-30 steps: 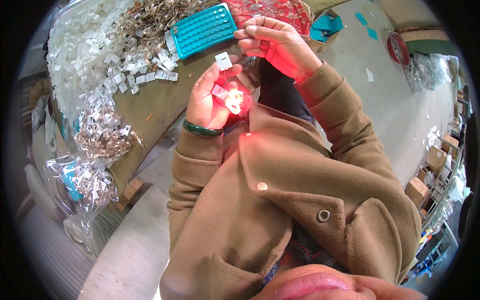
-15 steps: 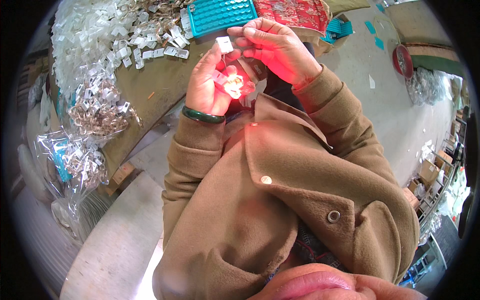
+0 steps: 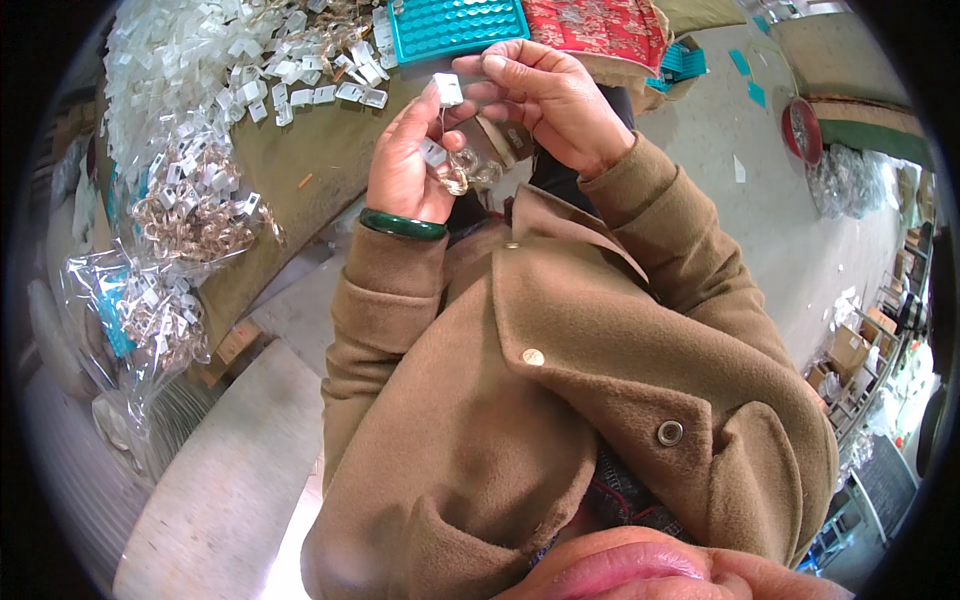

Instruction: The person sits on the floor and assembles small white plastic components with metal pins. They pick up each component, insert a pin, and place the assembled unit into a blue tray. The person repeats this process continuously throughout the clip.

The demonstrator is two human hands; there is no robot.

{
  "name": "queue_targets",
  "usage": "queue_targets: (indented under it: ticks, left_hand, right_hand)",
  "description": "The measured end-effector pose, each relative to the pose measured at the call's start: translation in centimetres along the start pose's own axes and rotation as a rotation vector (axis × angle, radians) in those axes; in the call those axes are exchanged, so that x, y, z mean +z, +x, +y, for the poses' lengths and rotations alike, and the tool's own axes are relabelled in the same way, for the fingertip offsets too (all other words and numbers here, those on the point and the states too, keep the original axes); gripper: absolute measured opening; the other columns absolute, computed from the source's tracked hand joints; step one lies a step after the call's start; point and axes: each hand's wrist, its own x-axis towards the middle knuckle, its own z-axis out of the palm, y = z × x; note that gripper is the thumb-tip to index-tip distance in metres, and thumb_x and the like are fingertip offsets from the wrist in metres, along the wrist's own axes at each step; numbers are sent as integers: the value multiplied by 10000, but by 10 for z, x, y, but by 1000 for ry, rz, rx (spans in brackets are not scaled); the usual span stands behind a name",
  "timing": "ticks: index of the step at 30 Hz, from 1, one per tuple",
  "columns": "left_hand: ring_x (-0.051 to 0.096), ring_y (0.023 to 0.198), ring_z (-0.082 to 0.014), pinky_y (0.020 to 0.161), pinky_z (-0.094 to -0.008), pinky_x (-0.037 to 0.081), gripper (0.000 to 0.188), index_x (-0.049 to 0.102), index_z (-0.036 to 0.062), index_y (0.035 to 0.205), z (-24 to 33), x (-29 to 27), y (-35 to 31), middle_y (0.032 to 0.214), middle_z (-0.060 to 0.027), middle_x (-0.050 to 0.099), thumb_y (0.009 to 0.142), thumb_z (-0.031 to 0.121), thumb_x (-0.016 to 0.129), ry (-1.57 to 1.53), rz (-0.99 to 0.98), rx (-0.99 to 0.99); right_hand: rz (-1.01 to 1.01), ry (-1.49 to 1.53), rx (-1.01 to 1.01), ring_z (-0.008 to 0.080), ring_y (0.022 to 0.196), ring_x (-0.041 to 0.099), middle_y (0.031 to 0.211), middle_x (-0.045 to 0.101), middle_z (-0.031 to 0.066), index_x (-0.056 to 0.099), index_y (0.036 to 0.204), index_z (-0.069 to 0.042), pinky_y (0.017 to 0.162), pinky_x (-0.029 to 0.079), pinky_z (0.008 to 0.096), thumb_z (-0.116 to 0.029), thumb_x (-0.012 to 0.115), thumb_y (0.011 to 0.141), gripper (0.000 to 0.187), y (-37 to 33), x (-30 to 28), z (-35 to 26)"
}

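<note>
My left hand (image 3: 408, 165) is closed, pinching a small white battery box (image 3: 447, 89) between thumb and fingertips. A thin wire runs down from this box, and a second white box (image 3: 433, 152) lies against the palm. Below the fingers hangs a coiled fairy-light string (image 3: 458, 175), unlit. My right hand (image 3: 548, 98) is raised just right of the upper box, thumb laid against the index finger and the other fingers curled behind. Whatever it may hold is too small or hidden to make out.
A heap of white battery boxes (image 3: 240, 60) covers the table's far left. Clear bags of light strings (image 3: 190, 215) lie at the left edge. Beyond my hands are a turquoise tray (image 3: 455, 28) with round pockets and a red patterned cloth (image 3: 600, 35). A red basin (image 3: 801, 130) stands right.
The light string glowed brightly and cast red light on both hands; now it is dark. Both hands keep nearly the same pose.
</note>
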Motion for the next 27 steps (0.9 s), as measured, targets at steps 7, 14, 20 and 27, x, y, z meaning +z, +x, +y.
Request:
queue_targets:
  ticks: [7, 14, 20, 27]
  left_hand:
    - [578, 689, -56, 456, -179, 433, 235, 597, 69, 1129, -6, -4, 0, 970, -89, 669, 974, 245, 576, -29, -91, 8]
    - [560, 614, -40, 484, -187, 473, 201, 616, 51, 1038, -12, -1, 0, 879, -63, 666, 968, 237, 584, 44, 0, 43]
    - [544, 512, -67, 428, -218, 457, 218, 618, 58, 954, 1, -12, 3, 790, -62, 643, 945, 275, 620, 9, 55, -59]
    - [532, 553, 0, 384, -145, 385, 184, 601, 76, 958, 3, -15, -2, 819, -22, 637, 952, 259, 615, -16, -3, -84]
  right_hand:
    - [102, -598, -375, 76, 797, 625, 885, 687, 37, 665, 976, 26, 733, 523, 234, -70, 631, 916, 118, 0, 14, 11]
    - [31, -918, -391, 95, 776, 648, 856, 702, 83, 677, 1002, 0, 716, 527, 258, -69, 653, 872, 149, -1, 10, 4]
    - [-33, -767, -291, 88, 864, 613, 927, 690, 41, 661, 994, 23, 803, 507, 247, -28, 619, 898, 117, 7, 13, 1]
    - [-62, -913, -353, 126, 798, 606, 865, 652, 81, 615, 966, 11, 727, 504, 273, 11, 595, 887, 82, 8, 18, 9]
